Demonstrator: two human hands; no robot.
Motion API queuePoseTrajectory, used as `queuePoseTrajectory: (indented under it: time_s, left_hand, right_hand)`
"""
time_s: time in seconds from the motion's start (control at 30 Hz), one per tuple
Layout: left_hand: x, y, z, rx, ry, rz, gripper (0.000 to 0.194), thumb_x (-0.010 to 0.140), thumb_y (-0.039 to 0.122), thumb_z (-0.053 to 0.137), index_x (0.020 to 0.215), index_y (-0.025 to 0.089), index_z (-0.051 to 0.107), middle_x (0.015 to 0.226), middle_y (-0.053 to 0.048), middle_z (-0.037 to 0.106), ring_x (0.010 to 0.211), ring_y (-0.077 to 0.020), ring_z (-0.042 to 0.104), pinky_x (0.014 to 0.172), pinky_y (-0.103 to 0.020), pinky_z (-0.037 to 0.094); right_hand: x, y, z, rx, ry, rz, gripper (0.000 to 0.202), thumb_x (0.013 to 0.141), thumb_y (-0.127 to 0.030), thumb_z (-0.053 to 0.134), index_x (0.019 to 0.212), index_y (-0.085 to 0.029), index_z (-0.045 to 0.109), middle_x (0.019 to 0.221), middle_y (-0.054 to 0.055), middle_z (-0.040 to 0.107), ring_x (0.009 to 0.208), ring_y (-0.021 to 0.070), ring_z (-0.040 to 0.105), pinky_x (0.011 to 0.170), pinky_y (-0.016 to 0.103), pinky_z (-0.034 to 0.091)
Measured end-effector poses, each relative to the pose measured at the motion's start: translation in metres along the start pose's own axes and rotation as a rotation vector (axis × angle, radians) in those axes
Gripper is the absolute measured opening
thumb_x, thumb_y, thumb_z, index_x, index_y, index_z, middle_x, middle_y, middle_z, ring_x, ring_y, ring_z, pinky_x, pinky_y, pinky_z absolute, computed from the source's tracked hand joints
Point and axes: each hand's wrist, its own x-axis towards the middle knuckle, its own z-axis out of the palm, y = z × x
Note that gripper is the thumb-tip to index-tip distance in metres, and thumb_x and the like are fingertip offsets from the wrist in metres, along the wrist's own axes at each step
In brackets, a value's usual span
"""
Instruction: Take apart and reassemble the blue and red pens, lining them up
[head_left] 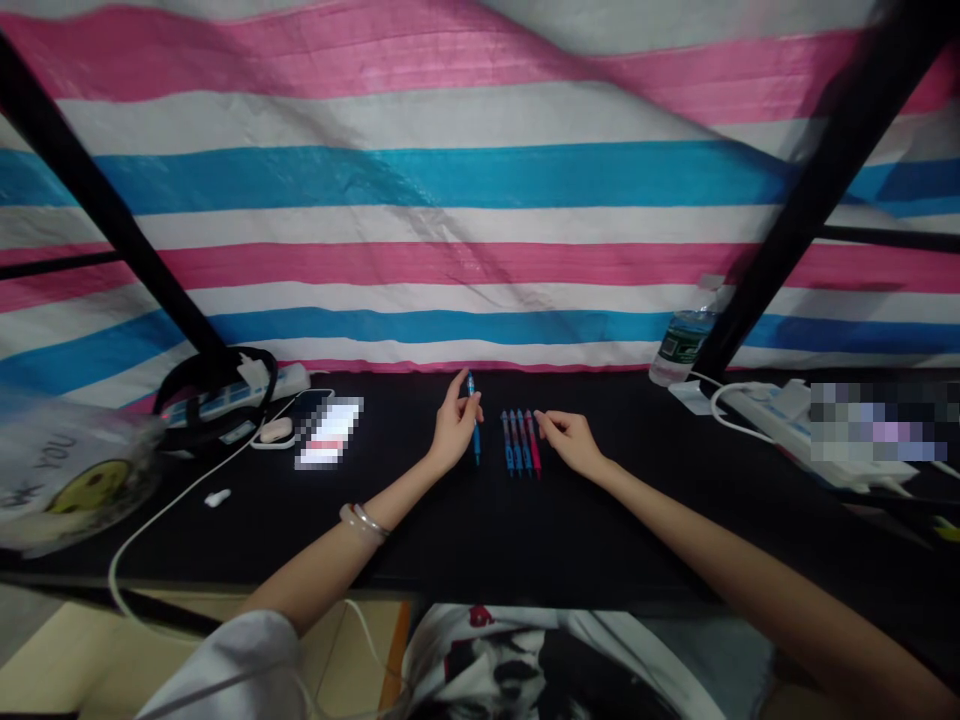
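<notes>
My left hand (453, 425) is closed on a blue pen (476, 440), which points tip-down toward me just over the black desk. To its right, several pens lie side by side in a row: blue pens (517, 445) on the left and a pink pen (534, 448) at the right end. My right hand (570, 438) rests beside the pink pen, its thumb and forefinger pinched together near the pen's upper end. Whether those fingertips grip the pen is too small to make out.
The black desk (495, 550) backs onto a striped sheet (450, 180). A phone (330, 435), a white earbud (217, 497), a power strip (225, 398) and a plastic bag (75, 480) are at left. A water bottle (682, 345) and white cables (739, 390) stand at right.
</notes>
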Motion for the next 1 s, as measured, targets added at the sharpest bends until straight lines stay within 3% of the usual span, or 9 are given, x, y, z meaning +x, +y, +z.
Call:
queuePoseTrajectory:
  time_s: [0.13,0.33,0.7,1.0]
  left_hand:
    - [0.0004,0.0005,0.0006,-0.034,-0.023,-0.073,0.058,0.087,0.035,0.045,0.138,0.021,0.023,0.059,0.005,0.052,0.036,-0.004,0.035,0.036,-0.016,0.028]
    - [0.0001,-0.0025,0.0021,-0.038,-0.039,-0.069,0.045,0.086,0.038,0.045,0.126,0.021,0.031,0.058,0.008,0.051,0.032,-0.0031,0.036,0.033,-0.014,0.028]
    - [0.0027,0.0009,0.0017,-0.13,-0.021,-0.077,0.036,0.085,0.037,0.047,0.114,0.021,0.032,0.055,0.009,0.051,0.029,-0.0035,0.037,0.03,-0.013,0.028]
    - [0.001,0.0009,0.0036,-0.145,-0.035,-0.082,0.043,0.084,0.036,0.049,0.12,0.02,0.031,0.055,0.008,0.052,0.03,-0.0032,0.039,0.032,-0.012,0.029]
  right_hand:
    - [0.0,-0.0012,-0.0007,0.002,0.001,0.005,0.046,0.085,-0.048,0.042,0.052,-0.017,0.049,0.044,-0.003,0.038,0.044,0.0093,0.036,0.046,0.023,0.026]
    - [0.0,0.0008,0.0003,-0.008,0.002,-0.004,0.047,0.085,-0.05,0.041,0.052,-0.017,0.05,0.045,-0.003,0.04,0.045,0.0097,0.038,0.046,0.023,0.027]
    - [0.0,0.0023,0.0004,-0.02,0.008,-0.001,0.047,0.084,-0.051,0.041,0.051,-0.018,0.051,0.045,-0.003,0.041,0.045,0.0099,0.037,0.046,0.024,0.027]
    - [0.0,0.0028,0.0001,-0.037,-0.004,-0.016,0.046,0.084,-0.049,0.042,0.052,-0.017,0.05,0.045,-0.003,0.038,0.045,0.0097,0.036,0.046,0.024,0.026]
